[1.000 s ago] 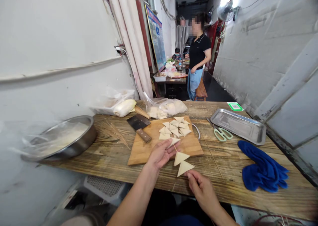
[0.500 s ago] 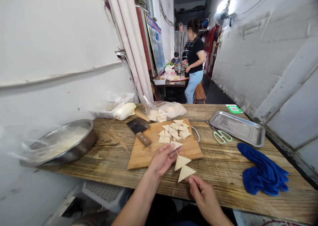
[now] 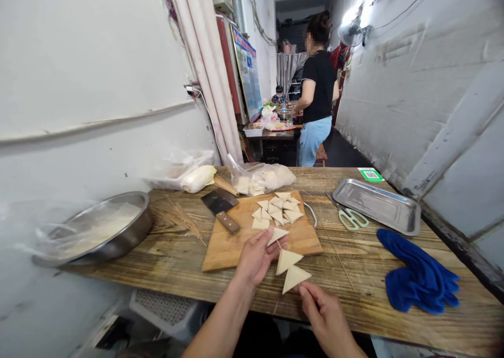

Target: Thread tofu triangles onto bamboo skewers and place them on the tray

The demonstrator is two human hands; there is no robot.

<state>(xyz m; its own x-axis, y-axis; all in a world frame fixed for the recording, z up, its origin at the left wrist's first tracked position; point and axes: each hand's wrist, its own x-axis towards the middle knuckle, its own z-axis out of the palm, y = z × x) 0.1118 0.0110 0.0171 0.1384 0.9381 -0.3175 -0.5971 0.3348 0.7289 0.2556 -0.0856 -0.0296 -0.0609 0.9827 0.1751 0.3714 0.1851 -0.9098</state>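
Observation:
My left hand (image 3: 255,255) is closed on a pale triangular tofu piece (image 3: 277,235) at the far end of a thin skewer (image 3: 280,245). Two more tofu triangles (image 3: 289,261) sit along that skewer between my hands. My right hand (image 3: 321,308) pinches the skewer's near end, just below the lowest triangle (image 3: 295,278). Beyond my left hand, a pile of cut tofu triangles (image 3: 277,208) lies on a wooden cutting board (image 3: 226,250). A cleaver (image 3: 222,208) with a brown handle rests across the board's left edge.
Loose skewers (image 3: 179,216) and a metal basin (image 3: 137,227) are at left. Bagged tofu (image 3: 262,178) and a pale cabbage (image 3: 198,178) lie behind the board. At right are scissors (image 3: 353,219), a metal tray (image 3: 376,203) and a blue cloth (image 3: 421,274). A person (image 3: 318,85) stands beyond the table.
Both hands and the skewer stay nearly in place. The standing person in the background has moved right and turned further away.

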